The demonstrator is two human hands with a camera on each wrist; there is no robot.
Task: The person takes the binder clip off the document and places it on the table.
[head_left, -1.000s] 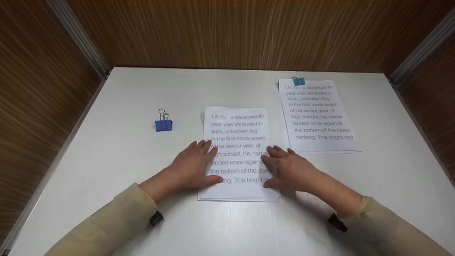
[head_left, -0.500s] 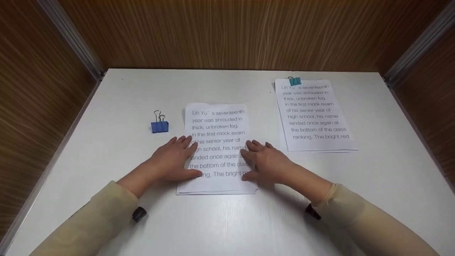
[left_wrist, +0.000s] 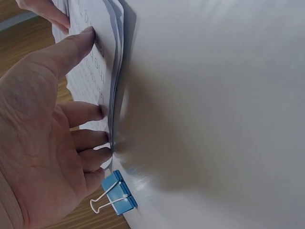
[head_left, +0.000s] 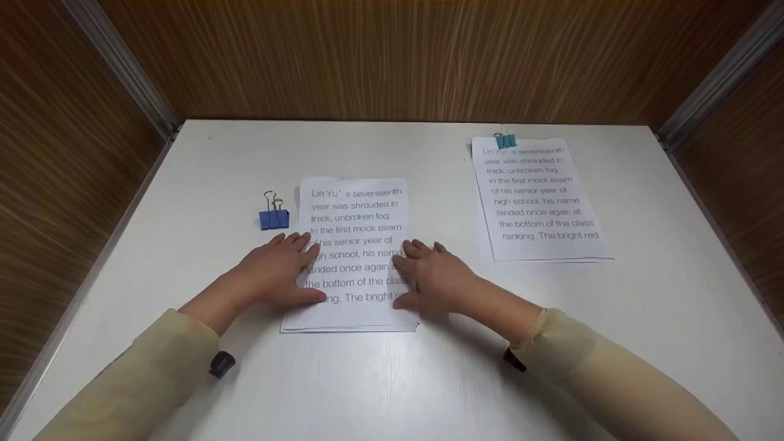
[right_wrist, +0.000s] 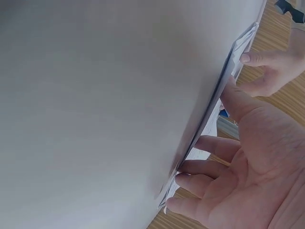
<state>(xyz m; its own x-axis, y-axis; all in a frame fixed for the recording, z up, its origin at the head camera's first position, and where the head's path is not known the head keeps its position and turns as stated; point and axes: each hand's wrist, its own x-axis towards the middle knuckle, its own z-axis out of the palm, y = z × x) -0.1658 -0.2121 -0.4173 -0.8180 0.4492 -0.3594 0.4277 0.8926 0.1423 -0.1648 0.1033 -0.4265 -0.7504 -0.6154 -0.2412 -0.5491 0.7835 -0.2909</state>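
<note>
A stack of printed paper sheets [head_left: 352, 245] lies on the white table, its lower edges slightly uneven. On its left edge rests my left hand [head_left: 275, 269], thumb and index finger on the top sheet, other fingertips along the side. My right hand [head_left: 438, 275] touches the right edge the same way, fingers spread. In the left wrist view the fingertips meet the side of the paper stack [left_wrist: 116, 62]. A blue binder clip [head_left: 274, 218] stands just left of the stack, beyond the left fingers, its wire handles up.
At the back right lies a second stack of printed sheets [head_left: 539, 202], held at its top edge by a teal binder clip [head_left: 506, 141]. Wood-grain panels [head_left: 416, 61] wall the white table [head_left: 367, 386] at the back and sides.
Both hands have moved left together, sliding the paper stack left across the table, nearer to the blue binder clip. The clipped stack stays where it was; the view shifts slightly.
</note>
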